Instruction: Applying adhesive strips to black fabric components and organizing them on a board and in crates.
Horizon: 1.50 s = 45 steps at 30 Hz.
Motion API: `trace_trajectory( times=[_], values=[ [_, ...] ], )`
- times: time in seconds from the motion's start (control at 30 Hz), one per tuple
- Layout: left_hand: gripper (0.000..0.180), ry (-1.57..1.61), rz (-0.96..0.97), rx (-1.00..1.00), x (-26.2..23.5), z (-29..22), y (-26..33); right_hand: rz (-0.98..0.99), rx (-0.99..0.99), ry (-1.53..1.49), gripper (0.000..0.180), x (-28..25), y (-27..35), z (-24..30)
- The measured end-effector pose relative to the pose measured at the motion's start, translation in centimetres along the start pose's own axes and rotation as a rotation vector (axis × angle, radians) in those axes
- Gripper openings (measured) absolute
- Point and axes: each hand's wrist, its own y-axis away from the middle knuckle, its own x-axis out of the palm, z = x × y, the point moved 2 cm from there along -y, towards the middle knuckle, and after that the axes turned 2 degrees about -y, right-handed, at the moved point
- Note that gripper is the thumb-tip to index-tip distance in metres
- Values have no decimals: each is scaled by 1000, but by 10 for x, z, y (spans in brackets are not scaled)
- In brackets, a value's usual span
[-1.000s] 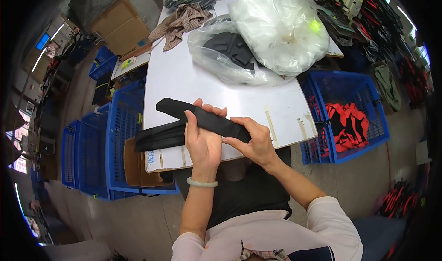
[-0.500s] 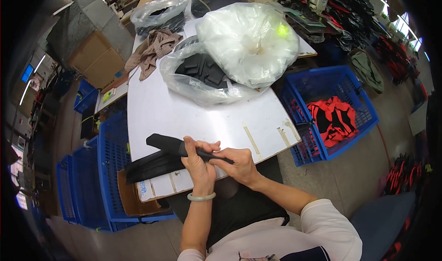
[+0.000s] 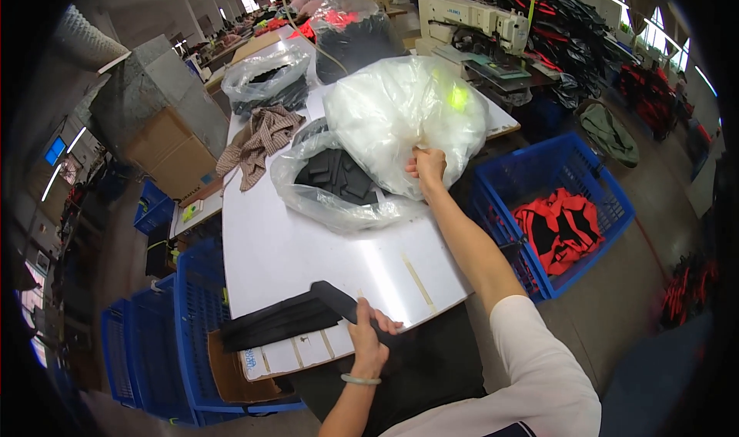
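My left hand (image 3: 371, 338) is closed around a black fabric strip (image 3: 332, 297) over the table's near edge. The strip's upper end slants up and left from my fingers, and part of it is hidden by the hand. Beside it, at the near left corner, lies a pile of long black fabric strips (image 3: 269, 321). My right arm is stretched forward. Its hand (image 3: 428, 166) has curled fingers on the gathered folds of a bulging translucent plastic bag (image 3: 377, 106) with whitish contents. An open plastic bag of black pieces (image 3: 335, 177) sits just left of it.
The white table (image 3: 285, 260) has tape strips along its near side. A checked brown cloth (image 3: 262, 140) lies at its left. A blue crate (image 3: 539, 283) with red and black pieces stands right; blue crates (image 3: 202, 344) and a cardboard box (image 3: 254, 391) stand left. A sewing machine (image 3: 473, 17) is behind.
My right hand has let go of the black strip and moved forward to the bulging bag. The left hand keeps the strip, now lower and further right in view. The view has tilted up.
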Motion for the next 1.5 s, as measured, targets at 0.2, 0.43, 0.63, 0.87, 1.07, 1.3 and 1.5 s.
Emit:
trace_trajectory(
  times=[0.2, 0.43, 0.63, 0.87, 1.07, 1.3, 1.5],
  values=[
    [37, -58, 150, 35, 5, 22, 10, -448, -112, 279, 23, -19, -25, -9],
    [16, 33, 33, 16, 1, -4, 1, 294, -773, 338, 4, -64, 152, 12],
    [45, 57, 164, 229, 44, -40, 0, 684, -1335, 559, 24, -84, 211, 31],
    [22, 87, 27, 280, 20, -40, 23, 1011, -945, 402, 18, -80, 242, 19],
    [17, -13, 49, 309, 11, -27, 43, 980, -836, 372, 22, -84, 272, 11],
    [23, 12, 106, 332, 0, -42, 61, 1089, -644, 279, 15, -85, 288, 19],
    [34, -28, 390, 300, 0, -58, 78, 1106, 225, -171, 12, -82, 279, 11]
  ],
)
